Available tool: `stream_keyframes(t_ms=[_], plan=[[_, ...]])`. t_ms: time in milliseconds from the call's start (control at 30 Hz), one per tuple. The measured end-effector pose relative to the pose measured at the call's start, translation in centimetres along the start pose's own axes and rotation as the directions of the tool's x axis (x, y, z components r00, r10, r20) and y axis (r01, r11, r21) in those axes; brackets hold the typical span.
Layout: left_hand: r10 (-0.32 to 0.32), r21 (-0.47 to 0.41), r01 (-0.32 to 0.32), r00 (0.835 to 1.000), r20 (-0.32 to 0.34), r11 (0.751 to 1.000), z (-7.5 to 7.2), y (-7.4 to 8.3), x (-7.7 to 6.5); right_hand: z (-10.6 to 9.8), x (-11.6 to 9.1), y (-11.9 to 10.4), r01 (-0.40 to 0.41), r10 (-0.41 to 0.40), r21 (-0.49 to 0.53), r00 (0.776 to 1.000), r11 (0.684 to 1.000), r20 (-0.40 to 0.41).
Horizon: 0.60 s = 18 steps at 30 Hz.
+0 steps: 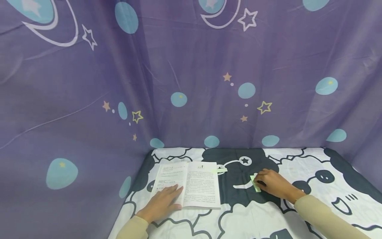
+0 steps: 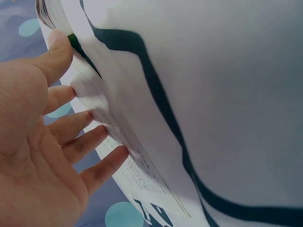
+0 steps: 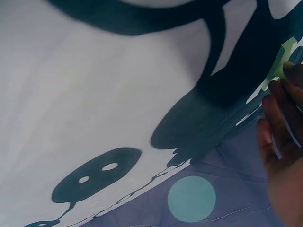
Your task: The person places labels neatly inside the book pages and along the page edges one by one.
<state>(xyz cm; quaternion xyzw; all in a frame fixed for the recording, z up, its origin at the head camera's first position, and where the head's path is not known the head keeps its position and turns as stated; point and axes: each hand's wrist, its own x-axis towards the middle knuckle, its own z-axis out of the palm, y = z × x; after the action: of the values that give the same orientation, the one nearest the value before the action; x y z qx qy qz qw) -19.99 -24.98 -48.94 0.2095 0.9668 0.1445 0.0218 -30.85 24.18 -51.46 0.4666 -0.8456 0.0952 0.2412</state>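
Observation:
An open book (image 1: 201, 186) lies on the patterned cloth, printed text on both pages. My left hand (image 1: 163, 203) rests on its left page with the fingers spread; in the left wrist view, the fingertips (image 2: 118, 153) touch the printed paper. A light green paper strip (image 1: 221, 170), like a sticky note, juts from the right page's upper outer edge. To the right of the book, my right hand (image 1: 273, 183) pinches at another light green strip (image 1: 256, 188) lying low over a dark patch of the cloth. That strip (image 3: 286, 49) also shows beside the thumb and fingertips in the right wrist view.
A white cloth (image 1: 238, 222) with black cartoon drawings covers the surface. Behind it and along the sides hangs a purple curtain (image 1: 191, 126) printed with stars, moons and blue ovals.

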Motion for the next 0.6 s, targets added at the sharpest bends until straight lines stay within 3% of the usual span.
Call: stream_keyframes(t_ms=[600], plan=[[0.002, -0.006, -0.002, 1.0, 0.013, 1.0, -0.3, 0.1, 0.0, 0.0, 2.9, -0.9, -0.123, 0.136, -0.129, 0.986, 0.984, 0.099]])
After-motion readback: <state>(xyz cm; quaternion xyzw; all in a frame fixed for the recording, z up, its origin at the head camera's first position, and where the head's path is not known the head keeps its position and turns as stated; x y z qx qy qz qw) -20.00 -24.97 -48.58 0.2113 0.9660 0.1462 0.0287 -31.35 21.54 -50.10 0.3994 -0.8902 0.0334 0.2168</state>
